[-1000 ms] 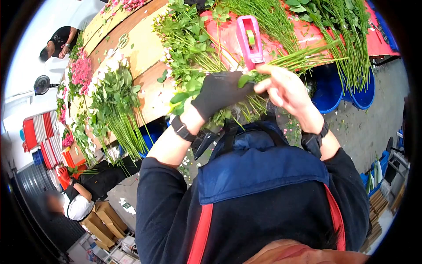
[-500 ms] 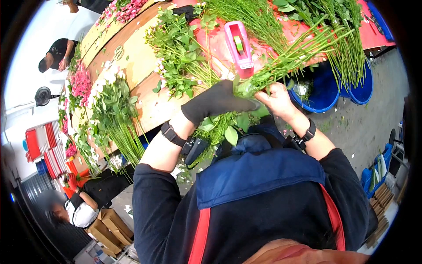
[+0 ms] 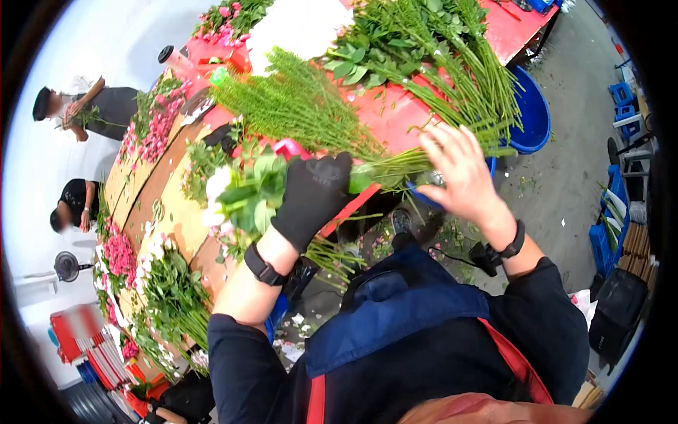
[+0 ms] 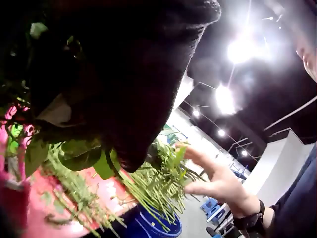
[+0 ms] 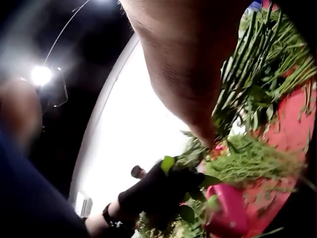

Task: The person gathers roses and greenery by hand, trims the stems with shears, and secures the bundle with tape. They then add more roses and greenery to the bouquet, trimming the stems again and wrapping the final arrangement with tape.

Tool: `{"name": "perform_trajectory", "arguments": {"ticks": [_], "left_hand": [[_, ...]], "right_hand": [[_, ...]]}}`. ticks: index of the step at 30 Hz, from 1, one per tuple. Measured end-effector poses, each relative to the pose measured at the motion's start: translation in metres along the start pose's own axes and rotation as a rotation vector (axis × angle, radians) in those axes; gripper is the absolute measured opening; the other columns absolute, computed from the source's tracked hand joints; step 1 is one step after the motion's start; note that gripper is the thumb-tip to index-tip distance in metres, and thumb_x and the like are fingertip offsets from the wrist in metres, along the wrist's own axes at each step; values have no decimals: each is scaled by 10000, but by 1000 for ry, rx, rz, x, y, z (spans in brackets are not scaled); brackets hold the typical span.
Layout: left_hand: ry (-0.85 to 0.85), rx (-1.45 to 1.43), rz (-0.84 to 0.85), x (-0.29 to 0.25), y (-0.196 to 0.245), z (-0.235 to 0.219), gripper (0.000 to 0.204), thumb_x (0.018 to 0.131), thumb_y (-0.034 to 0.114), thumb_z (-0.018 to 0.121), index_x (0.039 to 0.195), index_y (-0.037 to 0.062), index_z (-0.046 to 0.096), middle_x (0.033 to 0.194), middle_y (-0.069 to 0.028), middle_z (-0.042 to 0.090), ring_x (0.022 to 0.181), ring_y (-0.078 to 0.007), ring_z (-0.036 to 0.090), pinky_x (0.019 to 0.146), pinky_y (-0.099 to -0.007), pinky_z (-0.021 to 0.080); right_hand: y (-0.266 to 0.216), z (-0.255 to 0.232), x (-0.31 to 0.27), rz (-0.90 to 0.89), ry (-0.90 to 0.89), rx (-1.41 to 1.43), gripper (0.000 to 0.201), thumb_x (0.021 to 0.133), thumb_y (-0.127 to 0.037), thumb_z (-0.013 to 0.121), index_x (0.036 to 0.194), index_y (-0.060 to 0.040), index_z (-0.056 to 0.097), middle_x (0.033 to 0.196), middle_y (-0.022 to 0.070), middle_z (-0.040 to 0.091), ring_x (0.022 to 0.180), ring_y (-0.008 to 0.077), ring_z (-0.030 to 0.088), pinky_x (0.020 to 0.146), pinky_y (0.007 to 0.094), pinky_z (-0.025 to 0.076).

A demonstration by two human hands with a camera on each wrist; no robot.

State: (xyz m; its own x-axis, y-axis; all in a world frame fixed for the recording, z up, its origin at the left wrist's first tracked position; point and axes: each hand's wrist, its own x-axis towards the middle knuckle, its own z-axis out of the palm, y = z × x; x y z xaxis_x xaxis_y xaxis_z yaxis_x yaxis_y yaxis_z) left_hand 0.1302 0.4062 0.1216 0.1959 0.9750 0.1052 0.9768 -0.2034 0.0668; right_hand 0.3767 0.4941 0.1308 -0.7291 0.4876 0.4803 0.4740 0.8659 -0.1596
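Note:
My left hand (image 3: 314, 198), in a black glove, grips a bouquet (image 3: 261, 187) with white blooms and broad leaves on its left side. The long green stems (image 3: 395, 168) stick out to the right of the glove. At the stem ends my bare right hand (image 3: 462, 173) is spread, its fingers apart and the thumb out. In the left wrist view the right hand (image 4: 218, 181) is beside the greenery, while the dark glove (image 4: 129, 74) fills much of the picture. A pink tape dispenser (image 5: 228, 210) stands near the glove in the right wrist view.
Feathery green stems (image 3: 296, 102) and leafy bunches (image 3: 452, 63) lie on the red table cover (image 3: 381, 113). White-flowered bunches (image 3: 169, 283) and pink blooms (image 3: 120, 254) lie to the left. A blue bucket (image 3: 530, 113) stands below the table edge. Other people are at left.
The right hand has let go of the stems and spread its fingers near their ends. The left hand still grips the bouquet, its white blooms now showing. The head view has shifted.

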Motion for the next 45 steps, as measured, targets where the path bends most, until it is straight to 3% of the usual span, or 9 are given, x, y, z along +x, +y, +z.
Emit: {"name": "perform_trajectory", "arguments": {"ticks": [6, 11, 14, 19, 25, 30, 33, 38, 45], "left_hand": [[533, 170, 151, 131, 23, -49, 519, 747, 370, 671, 1230, 227, 548, 1175, -81, 555, 1159, -297, 464, 1006, -498, 293], [582, -444, -57, 106, 26, -2, 313, 780, 169, 707, 1071, 75, 643, 955, -103, 656, 895, -299, 609, 770, -395, 466], [387, -805, -484, 50, 20, 59, 268, 839, 141, 676, 1076, 24, 637, 949, -94, 677, 841, -145, 653, 745, -281, 513], [237, -1122, -907, -11, 27, 123, 226, 888, 140, 608, 1083, 27, 628, 839, -38, 647, 714, -88, 593, 640, -240, 486], [366, -541, -562, 19, 14, 147, 274, 847, 131, 599, 1116, 95, 630, 975, -94, 664, 845, -235, 626, 720, -352, 486], [195, -84, -486, 47, -15, 159, 495, 851, 396, 547, 1277, 146, 526, 1335, -87, 512, 1270, -371, 398, 987, -538, 293], [-23, -89, -558, 41, -23, 181, 534, 847, 443, 544, 1302, 166, 506, 1398, -76, 447, 1307, -377, 352, 990, -561, 290], [54, -149, -588, 32, -25, 214, 594, 845, 491, 521, 1352, 190, 457, 1476, -55, 342, 1387, -376, 213, 1070, -603, 188], [230, -408, -565, 53, 9, 117, 539, 825, 450, 618, 1258, 137, 550, 1326, -105, 518, 1300, -348, 381, 1065, -502, 280]], "right_hand": [[137, 22, -10, 344, 174, -67, 312, 758, -130, 677, 1066, -92, 641, 896, 132, 665, 827, 282, 655, 716, 346, 512], [238, 54, 12, 802, 127, -110, 390, 842, -346, 628, 1176, -147, 608, 949, 185, 667, 901, 351, 640, 763, 435, 496], [319, 99, 10, 602, 106, -235, 489, 854, -357, 616, 1270, -118, 527, 1096, 194, 625, 1015, 364, 594, 819, 430, 481], [231, 129, 48, 91, 166, -161, 204, 828, -219, 637, 960, -63, 649, 920, 125, 641, 840, 305, 599, 742, 415, 475], [80, 236, 45, 473, -818, 544, 376, 775, -409, 679, 749, -34, 659, 667, 144, 641, 629, 246, 617, 630, 396, 467], [85, 260, 30, 594, -348, 574, 325, 853, -324, 602, 830, -1, 635, 709, 125, 648, 626, 214, 616, 602, 372, 464], [106, 227, 35, 956, -475, 1091, 266, 873, -264, 601, 906, -3, 646, 708, 58, 634, 604, 116, 572, 545, 285, 435], [109, 119, 43, 736, -165, 998, 214, 940, -192, 544, 933, -17, 668, 627, -62, 468, 569, 19, 413, 499, 207, 341], [80, 91, 28, 887, -142, 1374, 265, 864, -94, 651, 1104, -4, 585, 822, -3, 620, 677, 55, 563, 603, 186, 452]]}}
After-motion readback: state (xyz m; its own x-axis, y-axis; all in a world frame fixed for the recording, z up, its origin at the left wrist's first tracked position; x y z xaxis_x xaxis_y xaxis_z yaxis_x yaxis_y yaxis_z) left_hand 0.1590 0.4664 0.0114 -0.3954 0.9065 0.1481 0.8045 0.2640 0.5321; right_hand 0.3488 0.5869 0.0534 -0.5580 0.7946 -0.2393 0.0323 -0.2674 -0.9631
